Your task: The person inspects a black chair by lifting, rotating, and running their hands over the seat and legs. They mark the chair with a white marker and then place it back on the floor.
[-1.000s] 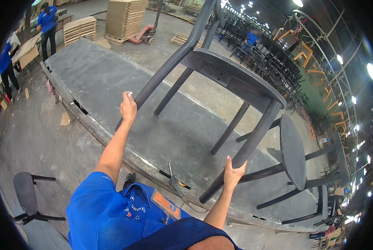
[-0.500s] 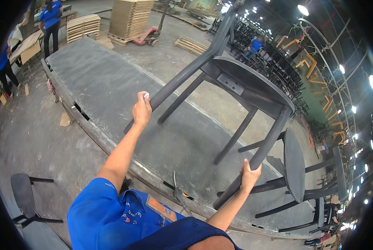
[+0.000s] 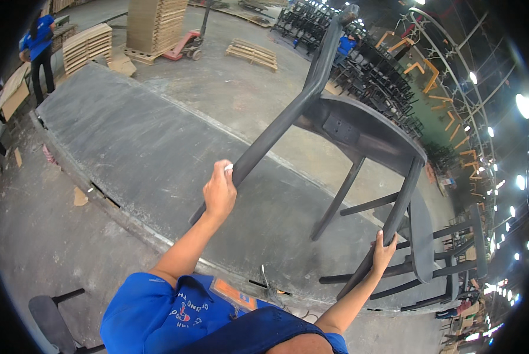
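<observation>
A dark grey wooden chair (image 3: 365, 127) is held tilted over a long grey-topped table, with the underside of its seat showing. My left hand (image 3: 220, 192) is closed round one of its legs, and a small white thing (image 3: 228, 167) shows at the fingertips, too small to name. Lower on the other near leg, my right hand (image 3: 384, 253) is closed with its thumb up along the wood. Just past that hand lies another dark chair (image 3: 421, 242), on its side on the table, partly hidden behind the held leg.
The long table (image 3: 129, 124) stretches from far left to right in front of me. A chair (image 3: 51, 321) stands at lower left. Beyond are pallet stacks (image 3: 87, 48), a red pallet jack (image 3: 185, 46), a low pallet (image 3: 251, 54), massed dark chairs (image 3: 371, 88) and a person in blue (image 3: 38, 44).
Both hands and the held chair have shifted right in the picture, the left hand also lower. The background has swung left as the view turned. Both hands keep hold of the legs.
</observation>
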Demonstrator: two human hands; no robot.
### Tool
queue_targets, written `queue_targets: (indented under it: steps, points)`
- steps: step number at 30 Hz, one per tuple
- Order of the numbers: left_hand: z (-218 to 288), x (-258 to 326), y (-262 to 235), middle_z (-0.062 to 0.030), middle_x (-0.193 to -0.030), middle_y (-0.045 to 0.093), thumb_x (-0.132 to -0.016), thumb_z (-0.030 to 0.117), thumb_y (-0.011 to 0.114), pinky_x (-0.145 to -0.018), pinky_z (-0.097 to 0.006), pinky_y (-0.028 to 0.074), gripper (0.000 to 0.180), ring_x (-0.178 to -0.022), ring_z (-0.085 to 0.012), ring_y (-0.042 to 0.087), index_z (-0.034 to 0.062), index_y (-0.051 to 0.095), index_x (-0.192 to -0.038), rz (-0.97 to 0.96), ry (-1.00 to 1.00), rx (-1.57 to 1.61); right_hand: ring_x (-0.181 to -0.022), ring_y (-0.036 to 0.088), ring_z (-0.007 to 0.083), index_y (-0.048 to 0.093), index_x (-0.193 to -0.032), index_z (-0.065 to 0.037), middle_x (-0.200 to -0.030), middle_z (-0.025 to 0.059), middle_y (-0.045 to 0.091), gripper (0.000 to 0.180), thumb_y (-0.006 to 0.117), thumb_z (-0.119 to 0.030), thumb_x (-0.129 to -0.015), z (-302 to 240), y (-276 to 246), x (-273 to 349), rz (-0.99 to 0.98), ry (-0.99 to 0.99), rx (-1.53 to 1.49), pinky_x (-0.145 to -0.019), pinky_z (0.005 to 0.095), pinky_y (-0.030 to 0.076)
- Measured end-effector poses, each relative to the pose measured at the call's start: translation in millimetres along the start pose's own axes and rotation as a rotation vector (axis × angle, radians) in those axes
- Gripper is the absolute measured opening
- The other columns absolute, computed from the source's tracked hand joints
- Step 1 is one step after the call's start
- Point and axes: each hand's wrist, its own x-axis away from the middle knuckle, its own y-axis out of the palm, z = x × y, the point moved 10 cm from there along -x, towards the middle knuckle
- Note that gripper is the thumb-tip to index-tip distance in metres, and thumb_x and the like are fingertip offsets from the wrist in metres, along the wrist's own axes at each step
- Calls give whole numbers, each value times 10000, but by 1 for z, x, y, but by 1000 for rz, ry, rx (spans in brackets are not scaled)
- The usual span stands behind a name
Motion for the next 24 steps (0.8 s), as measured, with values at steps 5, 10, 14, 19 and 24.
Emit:
queue_targets:
  steps: [5,10,14,19,24]
  points:
    - [-17,19,-20,-190,-946,610,-938,118,470,-702,-451,468,159,-857,-406,607,50,471,-1082,-35,7,163,-1154,490,251,501,-1271,-42,-1220,139,521,555,724,-256,-809,-174,2,3,387,-565,237,-876,360,462]
    - [-40,42,-36,-191,-932,603,-933,92,458,-719,-415,469,154,-840,-381,612,34,473,-1075,-73,-40,295,-1066,571,190,549,-1266,-96,-1215,103,530,541,755,-184,-773,-389,111,-34,19,-1065,-41,-775,316,532]
    - [-55,53,-47,-182,-931,600,-939,85,448,-721,-395,470,137,-821,-353,616,28,478,-1059,-91,-70,364,-940,641,183,521,-1289,-70,-1242,135,503,576,757,-188,-777,-499,153,-85,98,-1134,-106,-746,289,562]
    - [-66,60,-52,-167,-922,597,-948,83,435,-725,-380,473,123,-816,-330,617,21,481,-1043,-114,-61,397,-901,658,165,512,-1298,-50,-1185,123,554,562,737,-160,-795,-523,174,-120,-26,-1099,-290,-758,261,552]
    - [-67,61,-53,-169,-929,598,-948,77,433,-734,-370,473,123,-816,-320,613,15,478,-1044,-88,-43,421,-864,664,137,534,-1280,-45,-1160,112,593,487,679,-90,-817,-525,173,-124,-61,-1181,-318,-774,247,542]
